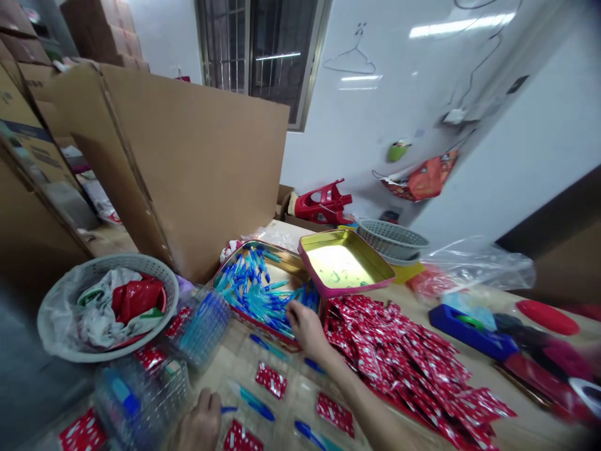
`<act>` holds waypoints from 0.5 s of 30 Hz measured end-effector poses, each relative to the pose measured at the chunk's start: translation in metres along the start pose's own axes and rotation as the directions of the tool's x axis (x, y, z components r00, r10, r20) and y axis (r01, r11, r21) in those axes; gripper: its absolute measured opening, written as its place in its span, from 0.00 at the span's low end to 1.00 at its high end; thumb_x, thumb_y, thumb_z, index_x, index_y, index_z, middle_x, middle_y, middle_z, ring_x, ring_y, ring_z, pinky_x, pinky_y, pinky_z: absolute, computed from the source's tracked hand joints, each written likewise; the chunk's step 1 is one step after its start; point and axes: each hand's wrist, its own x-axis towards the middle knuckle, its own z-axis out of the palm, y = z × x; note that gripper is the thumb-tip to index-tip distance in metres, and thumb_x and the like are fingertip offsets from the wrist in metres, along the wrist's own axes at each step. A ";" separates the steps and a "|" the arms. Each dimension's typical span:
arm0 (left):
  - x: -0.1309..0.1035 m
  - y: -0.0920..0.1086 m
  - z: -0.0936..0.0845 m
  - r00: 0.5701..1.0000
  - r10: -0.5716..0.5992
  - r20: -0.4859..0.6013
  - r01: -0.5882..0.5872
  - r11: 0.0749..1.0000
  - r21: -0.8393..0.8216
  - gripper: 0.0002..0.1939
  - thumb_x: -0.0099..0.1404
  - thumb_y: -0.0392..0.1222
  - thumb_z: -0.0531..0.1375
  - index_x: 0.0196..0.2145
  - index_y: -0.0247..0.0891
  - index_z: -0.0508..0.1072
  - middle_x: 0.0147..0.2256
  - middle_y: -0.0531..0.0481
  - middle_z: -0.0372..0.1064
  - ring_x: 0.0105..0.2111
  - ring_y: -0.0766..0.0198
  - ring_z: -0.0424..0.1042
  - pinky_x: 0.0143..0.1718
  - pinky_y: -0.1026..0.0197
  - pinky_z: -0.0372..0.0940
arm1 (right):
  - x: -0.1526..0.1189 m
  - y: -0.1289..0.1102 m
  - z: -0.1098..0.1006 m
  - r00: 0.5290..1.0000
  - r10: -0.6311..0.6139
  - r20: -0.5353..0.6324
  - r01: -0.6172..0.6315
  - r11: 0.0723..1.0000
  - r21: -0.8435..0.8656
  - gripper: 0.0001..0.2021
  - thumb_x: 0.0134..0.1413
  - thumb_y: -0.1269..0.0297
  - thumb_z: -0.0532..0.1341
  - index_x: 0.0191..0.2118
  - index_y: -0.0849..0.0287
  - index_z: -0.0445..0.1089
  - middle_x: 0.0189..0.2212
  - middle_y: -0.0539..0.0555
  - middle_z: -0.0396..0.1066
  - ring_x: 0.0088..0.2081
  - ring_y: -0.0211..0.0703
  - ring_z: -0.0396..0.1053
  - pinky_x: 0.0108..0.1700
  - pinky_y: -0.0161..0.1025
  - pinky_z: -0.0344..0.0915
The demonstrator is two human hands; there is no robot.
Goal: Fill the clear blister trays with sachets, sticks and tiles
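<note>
My right hand (306,327) reaches over the near right side of a metal tin (286,269) heaped with blue pens (256,291). Its fingers are pinched together, and what they hold, if anything, is hidden. At the lower edge my left hand (201,421) is curled closed, with a blue pen tip (228,409) poking out to its right. Between and below the hands lie clear plastic trays (286,410). Their compartments hold small red printed packets (271,379) and blue pens (257,402). Right of my right forearm spreads a large pile of red packets (399,351).
A yellow-lined tin lid (345,260) rests behind the packet pile. Stacked filled clear trays (201,329) and a grey basket (154,266) of wrappers stand left. A tall cardboard sheet (197,163) rises behind. A blue tool (469,332) lies at right.
</note>
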 end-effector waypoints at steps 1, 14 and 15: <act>0.010 0.016 -0.010 0.997 0.068 -0.038 -0.069 0.997 -0.020 0.18 0.54 0.27 0.49 0.37 0.40 0.71 0.43 0.39 0.67 0.38 0.48 0.72 0.41 0.50 0.63 | 0.010 0.012 -0.002 0.999 0.037 0.038 -0.034 0.995 -0.090 0.09 0.56 0.74 0.51 0.32 0.61 0.68 0.31 0.54 0.71 0.33 0.41 0.68 0.36 0.33 0.59; 0.220 0.120 -0.075 0.966 0.214 -0.145 -0.217 0.976 -0.008 0.23 0.54 0.27 0.55 0.48 0.38 0.68 0.56 0.34 0.55 0.59 0.36 0.48 0.56 0.34 0.42 | 0.055 0.065 0.017 0.967 0.011 0.253 0.005 0.998 -0.060 0.14 0.47 0.77 0.56 0.37 0.60 0.75 0.37 0.55 0.76 0.42 0.43 0.71 0.42 0.31 0.61; 0.223 0.119 -0.068 0.961 0.260 -0.098 -0.265 0.963 -0.044 0.26 0.50 0.25 0.57 0.48 0.40 0.67 0.56 0.35 0.56 0.60 0.37 0.47 0.57 0.34 0.40 | 0.056 0.066 0.018 0.964 -0.001 0.264 0.012 0.999 -0.039 0.15 0.45 0.78 0.56 0.37 0.59 0.76 0.37 0.54 0.76 0.41 0.42 0.71 0.41 0.31 0.61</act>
